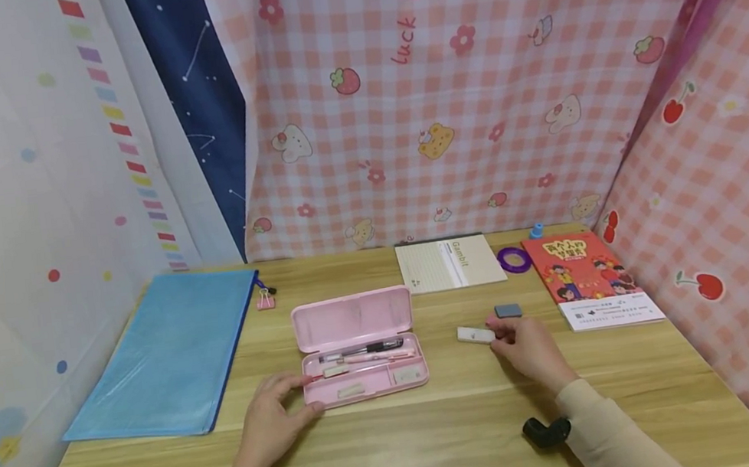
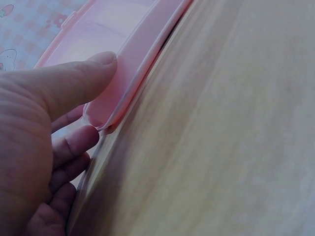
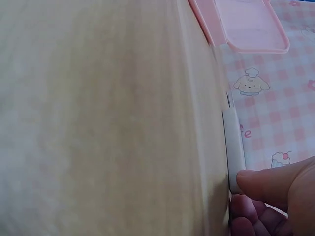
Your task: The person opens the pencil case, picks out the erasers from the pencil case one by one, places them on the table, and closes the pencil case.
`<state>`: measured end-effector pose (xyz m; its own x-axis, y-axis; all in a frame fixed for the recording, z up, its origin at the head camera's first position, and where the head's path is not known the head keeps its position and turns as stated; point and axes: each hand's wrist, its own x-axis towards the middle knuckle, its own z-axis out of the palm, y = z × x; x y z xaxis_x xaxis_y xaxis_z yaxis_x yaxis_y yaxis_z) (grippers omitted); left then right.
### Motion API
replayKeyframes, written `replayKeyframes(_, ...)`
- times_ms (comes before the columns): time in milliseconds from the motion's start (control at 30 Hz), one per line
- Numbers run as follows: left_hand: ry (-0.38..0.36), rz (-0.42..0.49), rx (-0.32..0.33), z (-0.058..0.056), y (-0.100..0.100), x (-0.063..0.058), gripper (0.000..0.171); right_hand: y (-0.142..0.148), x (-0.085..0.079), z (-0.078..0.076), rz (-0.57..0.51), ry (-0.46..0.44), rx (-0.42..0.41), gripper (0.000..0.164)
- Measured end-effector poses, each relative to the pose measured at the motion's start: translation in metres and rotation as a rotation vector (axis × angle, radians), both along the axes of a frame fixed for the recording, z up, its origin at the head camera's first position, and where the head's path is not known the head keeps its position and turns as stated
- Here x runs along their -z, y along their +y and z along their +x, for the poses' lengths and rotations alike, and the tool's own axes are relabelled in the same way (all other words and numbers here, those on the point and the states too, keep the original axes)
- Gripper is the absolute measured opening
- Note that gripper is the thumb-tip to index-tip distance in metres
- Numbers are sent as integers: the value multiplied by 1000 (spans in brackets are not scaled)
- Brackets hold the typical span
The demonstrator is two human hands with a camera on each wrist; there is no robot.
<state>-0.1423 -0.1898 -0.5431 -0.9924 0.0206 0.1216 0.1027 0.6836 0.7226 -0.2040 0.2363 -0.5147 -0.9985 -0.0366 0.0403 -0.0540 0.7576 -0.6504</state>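
An open pink pencil case [image 1: 356, 319] lies mid-table with its lid tilted back. My left hand [image 1: 273, 422] grips its left end, thumb on the front wall and fingers round the corner, as the left wrist view shows. Inside are a black-capped pen [image 1: 383, 346], a pink pen [image 1: 378, 357] and small whitish pieces in the front compartments. To the right, my right hand [image 1: 533, 350] pinches one end of a white eraser [image 1: 475, 335] between thumb and fingers. The right wrist view shows that eraser [image 3: 234, 147] close to the wood. A grey-blue block [image 1: 508, 311] lies just beyond the fingertips.
On the left lies a blue zip folder [image 1: 160, 358], with a pink binder clip [image 1: 266, 300] beside it. Along the back are a notebook [image 1: 434, 265], a purple ring [image 1: 514, 260] and a small blue object [image 1: 537, 230]. A red booklet [image 1: 580, 272] lies at the right.
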Motion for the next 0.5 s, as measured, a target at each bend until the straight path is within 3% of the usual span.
replayKeyframes(267, -26, 1, -4, 1, 1, -3, 46, -1, -9, 1, 4, -50, 37, 27)
replayKeyframes(500, -18, 0, -3, 1, 1, -3, 46, -18, -26, 1, 28, -2, -22, 30)
